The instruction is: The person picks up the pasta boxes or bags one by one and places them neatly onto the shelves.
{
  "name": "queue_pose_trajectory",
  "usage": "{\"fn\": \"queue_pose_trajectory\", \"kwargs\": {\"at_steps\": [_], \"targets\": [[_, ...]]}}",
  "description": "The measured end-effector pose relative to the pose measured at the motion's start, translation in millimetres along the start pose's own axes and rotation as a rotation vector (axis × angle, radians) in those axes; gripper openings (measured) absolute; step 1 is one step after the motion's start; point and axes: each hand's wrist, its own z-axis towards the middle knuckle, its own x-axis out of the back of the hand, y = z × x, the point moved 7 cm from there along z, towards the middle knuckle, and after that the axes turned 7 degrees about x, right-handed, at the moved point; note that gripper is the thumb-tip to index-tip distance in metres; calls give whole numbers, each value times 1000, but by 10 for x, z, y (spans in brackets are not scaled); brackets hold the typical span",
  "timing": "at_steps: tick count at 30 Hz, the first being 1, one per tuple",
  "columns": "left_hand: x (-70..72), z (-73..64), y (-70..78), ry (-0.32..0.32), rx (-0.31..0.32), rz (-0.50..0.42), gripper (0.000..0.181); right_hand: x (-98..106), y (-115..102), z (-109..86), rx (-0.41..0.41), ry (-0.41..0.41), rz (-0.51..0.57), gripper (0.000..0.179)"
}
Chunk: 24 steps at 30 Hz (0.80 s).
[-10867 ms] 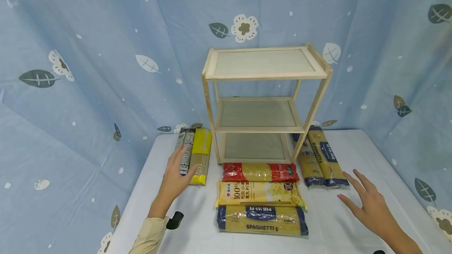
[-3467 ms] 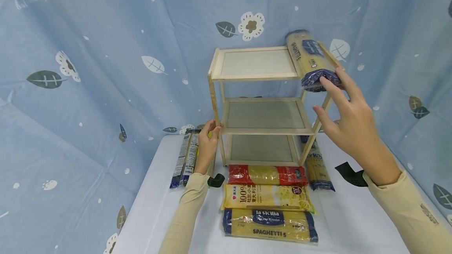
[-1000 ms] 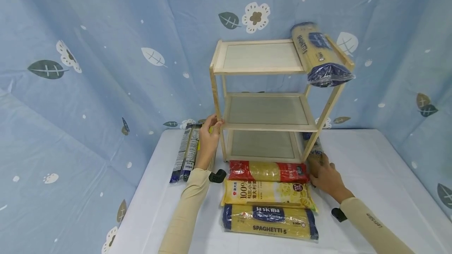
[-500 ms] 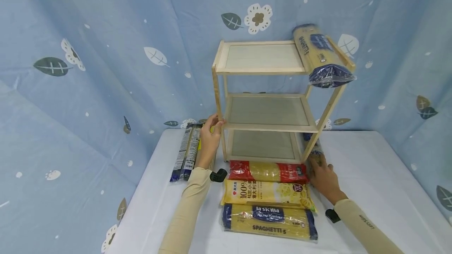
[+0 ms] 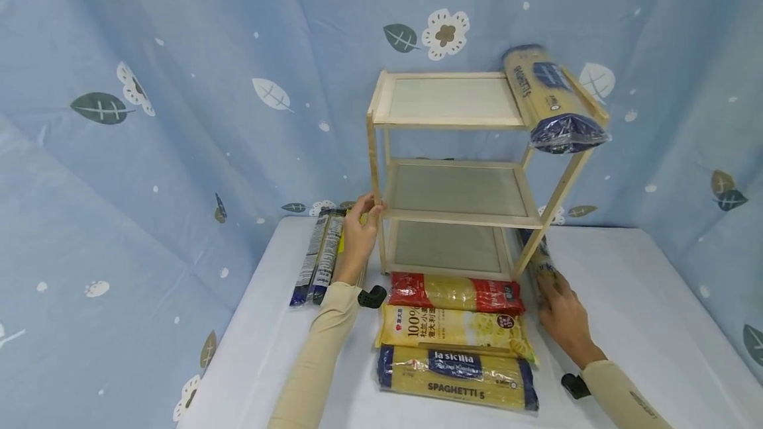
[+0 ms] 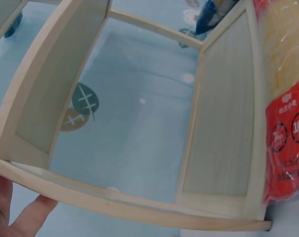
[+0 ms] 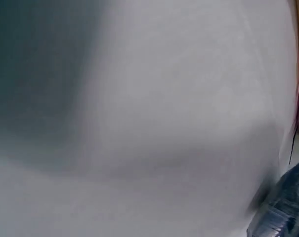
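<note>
My left hand (image 5: 357,243) grips the left front post of a three-tier wooden shelf rack (image 5: 459,218); in the left wrist view its fingers (image 6: 33,217) show at the post. On the right, my right hand (image 5: 563,316) grips a blue-ended pasta pack (image 5: 541,258) lying beside the rack, covering its near part. A dark blue wrapper end (image 7: 282,212) shows at the right wrist view's lower corner. On the top tier, a La Sicilia spaghetti pack (image 5: 545,95) lies along the right side, its blue end jutting over the front edge.
In front of the rack lie a red pasta pack (image 5: 456,292), a yellow pasta pack (image 5: 456,330) and another spaghetti pack (image 5: 456,376), in rows. Left of it are dark-ended packs (image 5: 318,257) and a yellow one partly behind my left hand. A blue curtain (image 5: 179,118) hangs behind.
One spaghetti pack went from the table's right side to the top tier. My left hand moved onto the post. My right hand came down to the remaining right-side pack and lately shifted it slightly.
</note>
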Motion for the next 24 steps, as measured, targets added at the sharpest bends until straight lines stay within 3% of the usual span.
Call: {"fn": "queue_pose_trajectory", "kwargs": {"at_steps": [8,15,24], "targets": [[72,-78,361,-15,2,16,24,374,-100,18,56,121,43,36],[45,-83,411,-23,16,4,25,745,-46,149,-84,109,37,38],[14,-17,-7,-9,36,-4,27,1271,-263,306,4,187,41,41]]}}
